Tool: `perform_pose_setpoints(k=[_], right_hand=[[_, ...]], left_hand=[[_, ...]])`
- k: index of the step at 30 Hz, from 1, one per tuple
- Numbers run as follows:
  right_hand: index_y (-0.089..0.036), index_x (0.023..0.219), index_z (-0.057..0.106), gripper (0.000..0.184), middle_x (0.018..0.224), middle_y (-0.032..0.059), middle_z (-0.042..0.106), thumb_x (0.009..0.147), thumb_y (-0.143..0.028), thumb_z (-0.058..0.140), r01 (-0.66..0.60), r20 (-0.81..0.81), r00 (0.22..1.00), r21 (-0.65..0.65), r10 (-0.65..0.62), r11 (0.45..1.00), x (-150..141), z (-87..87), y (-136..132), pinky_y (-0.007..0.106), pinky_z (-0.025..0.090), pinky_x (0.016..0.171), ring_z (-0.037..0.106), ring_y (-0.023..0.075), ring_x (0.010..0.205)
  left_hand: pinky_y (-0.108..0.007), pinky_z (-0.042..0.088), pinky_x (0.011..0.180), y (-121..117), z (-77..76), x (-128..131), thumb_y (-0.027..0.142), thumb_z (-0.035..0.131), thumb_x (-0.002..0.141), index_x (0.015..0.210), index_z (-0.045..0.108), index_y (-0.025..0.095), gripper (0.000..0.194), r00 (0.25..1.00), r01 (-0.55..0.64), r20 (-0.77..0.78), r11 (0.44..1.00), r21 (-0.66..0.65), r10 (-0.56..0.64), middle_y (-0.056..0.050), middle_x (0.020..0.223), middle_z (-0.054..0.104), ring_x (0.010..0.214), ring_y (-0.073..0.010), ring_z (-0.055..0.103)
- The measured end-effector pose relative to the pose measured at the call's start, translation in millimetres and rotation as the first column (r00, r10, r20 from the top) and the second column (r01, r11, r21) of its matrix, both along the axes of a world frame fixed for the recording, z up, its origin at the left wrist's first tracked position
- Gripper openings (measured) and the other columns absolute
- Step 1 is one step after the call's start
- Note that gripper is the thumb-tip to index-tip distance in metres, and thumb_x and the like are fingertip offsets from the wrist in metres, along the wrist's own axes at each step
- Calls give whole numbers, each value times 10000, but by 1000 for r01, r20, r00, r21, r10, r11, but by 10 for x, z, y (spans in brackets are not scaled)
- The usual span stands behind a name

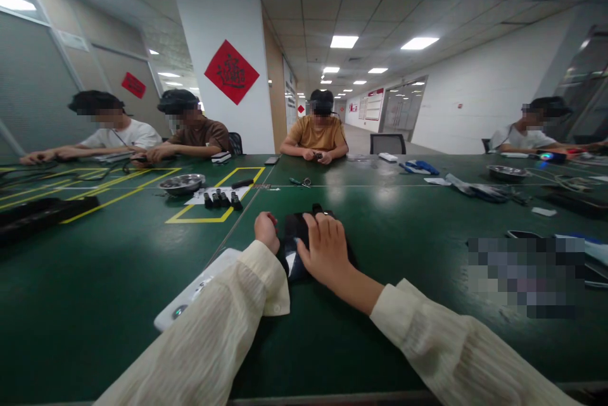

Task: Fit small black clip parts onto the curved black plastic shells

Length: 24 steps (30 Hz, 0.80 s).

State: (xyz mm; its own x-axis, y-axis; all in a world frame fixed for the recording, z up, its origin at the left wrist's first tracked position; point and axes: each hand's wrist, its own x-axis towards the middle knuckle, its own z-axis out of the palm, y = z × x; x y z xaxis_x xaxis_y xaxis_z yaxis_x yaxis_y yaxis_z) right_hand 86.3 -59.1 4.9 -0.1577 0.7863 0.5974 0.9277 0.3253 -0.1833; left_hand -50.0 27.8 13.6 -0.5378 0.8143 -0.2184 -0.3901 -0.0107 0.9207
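Note:
On the green table in front of me lies a dark, flat black object with a white patch near its lower left; its kind is unclear. My right hand rests palm down over it, fingers stretched across its top and thumb out to the left. At its left edge is my left hand, fingers curled; what they hold, if anything, is hidden. A white device with a round greenish spot lies partly under my left forearm.
Several small black parts stand on white paper beside a metal bowl. Pliers lie further back. A black tray is at the left. Blue gloves lie at the right. Several people sit around the table, one person opposite.

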Motion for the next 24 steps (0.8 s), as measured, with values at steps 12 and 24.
perform_pose_setpoints(k=[12,24], right_hand=[[-55,1414,409,602,1494,221,307,919,-396,378,-138,88,978,-394,187,908,-434,-176,-84,631,57,1092,153,400,1401],[-217,1436,398,718,1533,142,263,799,-472,608,-451,83,762,-644,643,618,-326,79,124,605,89,1106,139,381,1413]], left_hand=[[-241,303,529,42,-1,-31,194,429,686,652,427,197,34,995,-93,-39,992,81,96,62,579,427,523,-101,417],[-247,350,586,24,-44,-39,222,442,738,632,437,200,109,962,-62,-247,977,202,113,52,602,431,568,-116,414]])
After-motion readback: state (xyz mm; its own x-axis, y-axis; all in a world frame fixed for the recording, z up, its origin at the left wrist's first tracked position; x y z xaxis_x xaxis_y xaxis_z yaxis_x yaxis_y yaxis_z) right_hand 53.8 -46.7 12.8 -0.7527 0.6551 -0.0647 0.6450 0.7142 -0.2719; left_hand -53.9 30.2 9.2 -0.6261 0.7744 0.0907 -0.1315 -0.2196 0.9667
